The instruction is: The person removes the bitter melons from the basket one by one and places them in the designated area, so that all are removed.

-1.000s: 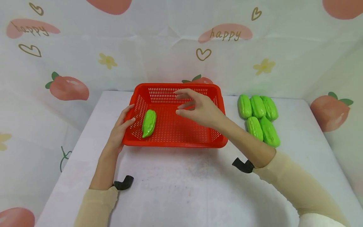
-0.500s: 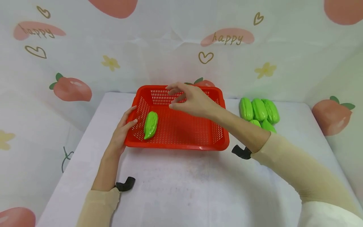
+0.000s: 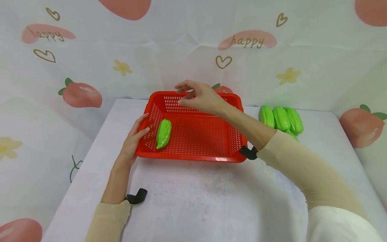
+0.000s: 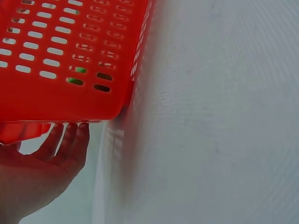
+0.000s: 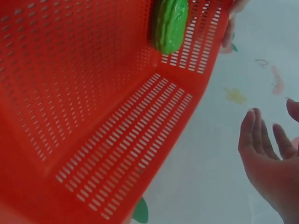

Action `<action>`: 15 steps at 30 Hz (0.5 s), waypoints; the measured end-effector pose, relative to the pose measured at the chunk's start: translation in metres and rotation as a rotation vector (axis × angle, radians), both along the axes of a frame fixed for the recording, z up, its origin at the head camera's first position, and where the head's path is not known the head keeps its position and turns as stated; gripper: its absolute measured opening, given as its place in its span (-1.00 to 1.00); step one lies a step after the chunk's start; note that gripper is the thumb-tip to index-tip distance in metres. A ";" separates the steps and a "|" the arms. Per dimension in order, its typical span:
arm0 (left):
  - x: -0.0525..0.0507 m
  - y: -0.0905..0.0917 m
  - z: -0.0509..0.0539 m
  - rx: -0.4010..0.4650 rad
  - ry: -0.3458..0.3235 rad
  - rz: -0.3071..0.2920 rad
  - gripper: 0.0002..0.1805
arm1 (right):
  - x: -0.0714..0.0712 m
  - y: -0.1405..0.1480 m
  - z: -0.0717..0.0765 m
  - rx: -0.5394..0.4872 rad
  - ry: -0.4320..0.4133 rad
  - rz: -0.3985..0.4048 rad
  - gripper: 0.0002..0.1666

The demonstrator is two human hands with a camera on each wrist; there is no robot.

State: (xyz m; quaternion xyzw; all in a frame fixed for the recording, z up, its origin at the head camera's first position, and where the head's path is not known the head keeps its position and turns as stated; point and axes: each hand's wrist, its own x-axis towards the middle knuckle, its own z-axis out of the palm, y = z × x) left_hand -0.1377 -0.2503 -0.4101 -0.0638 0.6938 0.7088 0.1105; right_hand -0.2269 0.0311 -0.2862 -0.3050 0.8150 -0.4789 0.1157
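A red slotted plastic basket (image 3: 196,155) stands on the white table. Inside, near its left end, lies one bright green, ridged model bitter melon (image 3: 164,133). My left hand (image 3: 130,144) holds the basket's left side, thumb at the rim; in the left wrist view the fingers (image 4: 77,144) touch its outer wall. My right hand (image 3: 202,97) hovers over the back of the basket, fingers loosely bent, nothing in it. The right wrist view has that hand (image 5: 271,163) apart from the basket wall.
Several more green bitter melons (image 3: 281,118) lie grouped on the table right of the basket, some hidden by my right forearm. A white patterned cloth (image 3: 169,64) hangs close behind the table.
My right hand has moved up and back, from over the basket's middle to its back rim. More of the melons are now behind my forearm. The left hand stays at the basket.
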 end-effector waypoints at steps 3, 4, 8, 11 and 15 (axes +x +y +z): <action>0.000 0.000 -0.001 0.005 0.002 -0.002 -0.41 | -0.006 -0.006 -0.005 -0.036 0.019 0.034 -0.53; 0.000 0.000 -0.001 0.003 0.002 -0.003 -0.41 | -0.008 -0.009 -0.006 -0.048 0.026 0.047 -0.54; 0.000 0.000 -0.002 -0.004 -0.001 -0.008 -0.40 | -0.015 -0.020 -0.012 -0.093 0.045 0.099 -0.55; 0.000 0.000 -0.002 -0.003 -0.001 -0.006 -0.40 | -0.020 -0.028 -0.017 -0.106 0.050 0.137 -0.56; 0.000 0.001 -0.001 0.003 0.002 -0.003 -0.41 | -0.026 -0.036 -0.023 -0.088 0.044 0.168 -0.57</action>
